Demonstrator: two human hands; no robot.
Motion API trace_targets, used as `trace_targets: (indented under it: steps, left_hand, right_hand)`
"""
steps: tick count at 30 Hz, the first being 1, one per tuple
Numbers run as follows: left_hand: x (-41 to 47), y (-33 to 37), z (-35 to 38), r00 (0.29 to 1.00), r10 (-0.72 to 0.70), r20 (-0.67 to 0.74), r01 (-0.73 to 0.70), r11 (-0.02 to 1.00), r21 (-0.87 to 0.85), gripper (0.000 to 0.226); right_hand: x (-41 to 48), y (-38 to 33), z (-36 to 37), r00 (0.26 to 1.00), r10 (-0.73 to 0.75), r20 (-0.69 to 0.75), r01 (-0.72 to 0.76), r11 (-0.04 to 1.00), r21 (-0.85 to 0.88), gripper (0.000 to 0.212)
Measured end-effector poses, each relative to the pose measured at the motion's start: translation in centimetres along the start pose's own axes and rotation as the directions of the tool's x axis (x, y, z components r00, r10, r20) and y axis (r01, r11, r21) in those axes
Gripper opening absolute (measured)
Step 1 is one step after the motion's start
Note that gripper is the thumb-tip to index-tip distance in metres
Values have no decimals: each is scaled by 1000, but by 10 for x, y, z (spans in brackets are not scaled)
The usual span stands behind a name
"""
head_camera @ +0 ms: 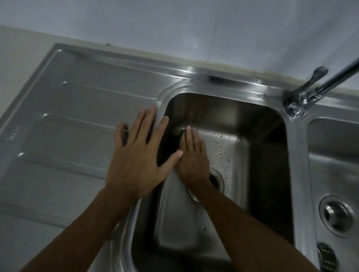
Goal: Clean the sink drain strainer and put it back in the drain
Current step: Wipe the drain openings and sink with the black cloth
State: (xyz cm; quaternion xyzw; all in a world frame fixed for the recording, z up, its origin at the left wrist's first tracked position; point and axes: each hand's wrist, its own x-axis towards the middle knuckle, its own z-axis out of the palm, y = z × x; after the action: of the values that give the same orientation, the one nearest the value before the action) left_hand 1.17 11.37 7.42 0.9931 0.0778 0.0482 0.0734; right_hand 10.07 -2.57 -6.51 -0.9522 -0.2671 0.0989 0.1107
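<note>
A stainless steel sink (267, 143) fills the middle of the head view. Its round drain (217, 179) lies at the basin's bottom, half hidden under my right wrist; I cannot tell whether a strainer sits in it. My left hand (139, 154) hovers flat with fingers spread over the basin's left rim. My right hand (192, 156) reaches lower into the basin, palm down and fingers together, holding nothing. Its fingertips point toward the back left corner of the basin. Water drops speckle the basin floor beside the drain.
A ribbed draining board (66, 126) extends to the left. A chrome tap (308, 97) stands at the back right, its spout running off the top right. A second basin (344, 172) on the right has a plugged drain (337, 214) and an overflow grille (326, 258).
</note>
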Motion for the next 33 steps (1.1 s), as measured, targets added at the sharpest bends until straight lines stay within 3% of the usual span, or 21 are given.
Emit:
trace_targets:
  steps: [3, 5, 8, 10, 12, 14, 17, 19, 21, 23, 25, 28, 29, 30, 33]
  left_hand:
    - [0, -1, 0, 1000, -3, 17, 3, 1000, -3, 84]
    - [0, 0, -1, 1000, 0, 14, 0, 1000, -8, 84]
    - [0, -1, 0, 1000, 14, -1, -14, 1000, -4, 82]
    - [0, -2, 0, 1000, 18, -17, -18, 1000, -6, 81]
    - [0, -2, 2, 999, 24, -22, -25, 1000, -8, 81]
    - [0, -2, 2, 999, 27, -18, -27, 1000, -3, 81]
    - [2, -1, 0, 1000, 21, 1, -21, 1000, 8, 81]
    - [1, 0, -2, 1000, 16, 14, -16, 1000, 14, 81]
    - [0, 1, -2, 1000, 17, 25, -17, 1000, 18, 80]
    - [0, 2, -3, 1000, 14, 27, -15, 1000, 22, 80]
    - [0, 2, -3, 1000, 13, 25, -14, 1000, 25, 79]
    - [0, 1, -3, 1000, 25, 3, -25, 1000, 18, 79]
    - [0, 1, -2, 1000, 28, -7, -28, 999, 18, 79]
    - [0, 1, -2, 999, 30, -12, -30, 999, 17, 79]
    - [1, -1, -1, 999, 35, -3, -35, 999, 6, 79]
  right_hand:
    - [4, 21, -9, 992, 110, -55, -112, 993, -30, 64]
    - [-10, 17, -7, 986, 100, -134, -103, 995, -11, 65]
    - [-28, 12, 10, 967, -256, 1, 255, 966, -46, 60]
    - [-22, 24, 12, 928, -371, 31, 372, 924, -85, 61]
    - [-8, 41, 2, 970, -243, 14, 243, 964, -111, 62]
    - [-13, 61, -8, 1000, -2, 1, 2, 992, -130, 63]
    - [-54, 81, -22, 963, 267, 47, -260, 958, -120, 71]
    - [-88, 70, -25, 931, 320, 175, -306, 946, -105, 73]
    - [-126, 51, -17, 928, 180, 326, -133, 978, -162, 70]
    - [-156, 39, -12, 892, -150, 426, 194, 979, -60, 68]
    - [-156, 38, -12, 831, -417, 368, 423, 903, 67, 70]
    - [-118, 25, -10, 725, -650, 226, 662, 749, 29, 67]
    - [-101, 17, -8, 743, -647, 169, 656, 755, 7, 62]
    - [-84, 13, -7, 811, -567, 144, 569, 822, 28, 56]
    - [-38, 38, -8, 981, -192, -16, 191, 981, -45, 60]
